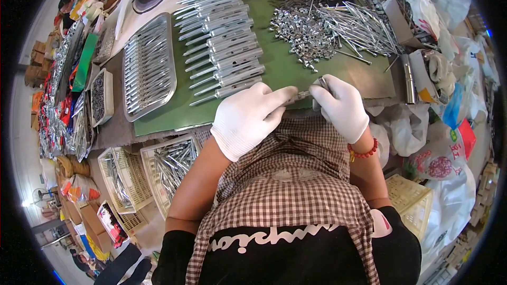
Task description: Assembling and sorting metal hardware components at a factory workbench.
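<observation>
At the near edge of the green work mat (364, 74), both hands, in white knit gloves, meet over a small silvery metal part (302, 95). My left hand (252, 113) pinches its left end between thumb and fingers. My right hand (340, 106) is closed on the other end, and a short dark metal tip (323, 82) shows above its fingers. Much of the part is hidden by the gloves. Left of the hands lies a long row of pointed metal tool-like pieces (232, 55). Beyond them are a heap of small metal fittings (303, 34) and a pile of long thin metal rods (362, 29).
A metal tray (173, 68) of slim rods stands on the mat's left, beside a white box (108, 92) of small parts. Plastic baskets (150, 182) of metal pieces sit below the table's left edge. A metal cylinder (407, 79) and plastic bags (438, 158) are at the right.
</observation>
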{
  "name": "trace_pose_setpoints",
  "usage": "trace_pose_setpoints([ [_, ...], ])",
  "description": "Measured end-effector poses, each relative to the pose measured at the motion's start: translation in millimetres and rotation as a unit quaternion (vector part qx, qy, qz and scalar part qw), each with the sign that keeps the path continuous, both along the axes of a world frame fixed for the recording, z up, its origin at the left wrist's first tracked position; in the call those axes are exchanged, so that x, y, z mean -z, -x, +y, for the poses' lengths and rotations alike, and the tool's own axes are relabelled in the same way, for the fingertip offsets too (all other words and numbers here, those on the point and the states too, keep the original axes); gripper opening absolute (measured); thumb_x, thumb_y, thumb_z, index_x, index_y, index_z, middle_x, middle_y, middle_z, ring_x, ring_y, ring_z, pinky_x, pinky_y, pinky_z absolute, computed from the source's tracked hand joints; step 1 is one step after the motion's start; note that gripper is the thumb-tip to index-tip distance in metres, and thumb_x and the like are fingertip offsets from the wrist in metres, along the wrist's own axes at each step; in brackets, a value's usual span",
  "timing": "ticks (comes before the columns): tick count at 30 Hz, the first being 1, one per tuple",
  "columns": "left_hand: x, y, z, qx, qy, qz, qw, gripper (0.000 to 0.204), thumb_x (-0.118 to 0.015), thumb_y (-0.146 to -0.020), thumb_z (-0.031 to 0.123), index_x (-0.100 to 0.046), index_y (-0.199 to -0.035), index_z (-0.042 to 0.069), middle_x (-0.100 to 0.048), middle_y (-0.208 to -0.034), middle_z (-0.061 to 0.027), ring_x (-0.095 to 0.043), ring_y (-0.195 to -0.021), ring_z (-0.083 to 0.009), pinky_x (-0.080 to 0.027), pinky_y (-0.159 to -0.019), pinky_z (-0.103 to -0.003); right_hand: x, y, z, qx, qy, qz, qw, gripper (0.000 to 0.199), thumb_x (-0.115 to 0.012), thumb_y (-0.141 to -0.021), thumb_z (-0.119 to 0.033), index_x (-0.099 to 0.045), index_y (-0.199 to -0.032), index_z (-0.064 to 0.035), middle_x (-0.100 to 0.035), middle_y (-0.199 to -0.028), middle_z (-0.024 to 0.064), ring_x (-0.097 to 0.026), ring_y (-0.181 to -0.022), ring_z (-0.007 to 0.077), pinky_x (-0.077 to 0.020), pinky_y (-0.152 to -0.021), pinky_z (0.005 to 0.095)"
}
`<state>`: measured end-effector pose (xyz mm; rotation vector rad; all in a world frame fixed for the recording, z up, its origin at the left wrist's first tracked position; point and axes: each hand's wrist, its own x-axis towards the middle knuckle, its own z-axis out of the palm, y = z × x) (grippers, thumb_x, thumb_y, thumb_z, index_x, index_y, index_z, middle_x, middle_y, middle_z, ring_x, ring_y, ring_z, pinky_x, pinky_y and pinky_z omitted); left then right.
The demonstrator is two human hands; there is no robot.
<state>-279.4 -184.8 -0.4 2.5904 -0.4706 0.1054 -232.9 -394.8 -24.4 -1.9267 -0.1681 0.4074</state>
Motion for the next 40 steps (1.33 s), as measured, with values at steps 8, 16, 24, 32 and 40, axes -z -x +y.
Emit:
trace_pose_setpoints([
  [8,4.5,1.0,-15.4,-0.036,-0.081,0.016,0.996,0.023,-0.059,-0.083,0.016,-0.063,-0.105,0.021,-0.055,-0.079,-0.0075,-0.060,-0.066,-0.0269,-0.049,-0.058,-0.037,3.6,-40.7,-4.0,0.064,0.200,-0.341,0.916,0.017,-0.062,-0.085,-0.021,-0.065,-0.094,-0.0062,-0.065,-0.084,0.0140,-0.063,-0.077,0.0328,-0.0499,-0.069,0.0392],
  [16,6.3,-2.2,-19.9,-0.047,-0.118,0.058,0.990,0.022,-0.055,-0.087,0.019,-0.060,-0.108,0.020,-0.054,-0.082,-0.0104,-0.059,-0.068,-0.0299,-0.048,-0.058,-0.040,-11.5,-93.7,35.6,-0.062,0.419,-0.285,0.860,0.023,-0.059,-0.084,-0.018,-0.058,-0.105,-0.0087,-0.067,-0.094,0.0144,-0.064,-0.088,0.0347,-0.0508,-0.077,0.0440],
  [24,6.1,-3.7,-19.0,-0.039,-0.107,0.048,0.992,0.021,-0.055,-0.087,0.019,-0.061,-0.107,0.019,-0.055,-0.082,-0.0098,-0.060,-0.066,-0.0291,-0.049,-0.058,-0.040,-17.0,-80.8,22.2,-0.111,0.400,-0.323,0.851,0.018,-0.061,-0.082,-0.016,-0.066,-0.097,-0.0067,-0.066,-0.091,0.0167,-0.065,-0.085,0.0335,-0.0513,-0.075,0.0418],
  [32,8.4,-3.8,-17.0,-0.044,-0.095,0.058,0.993,0.021,-0.056,-0.087,0.020,-0.061,-0.107,0.020,-0.058,-0.085,-0.0083,-0.062,-0.069,-0.0288,-0.050,-0.059,-0.039,8.7,-8.7,8.4,-0.076,0.140,-0.296,0.942,0.010,-0.071,-0.076,-0.017,-0.068,-0.082,-0.0109,-0.060,-0.075,0.0080,-0.061,-0.069,0.0281,-0.0488,-0.061,0.0371],
  [40,6.3,-3.1,-18.1,-0.056,-0.106,0.075,0.990,0.024,-0.057,-0.086,0.020,-0.060,-0.110,0.020,-0.059,-0.086,-0.0087,-0.063,-0.071,-0.0297,-0.051,-0.061,-0.040,11.1,-3.5,8.8,-0.093,0.183,-0.401,0.893,0.013,-0.072,-0.074,-0.017,-0.067,-0.085,-0.0128,-0.061,-0.078,0.0047,-0.062,-0.071,0.0256,-0.0504,-0.062,0.0358],
])
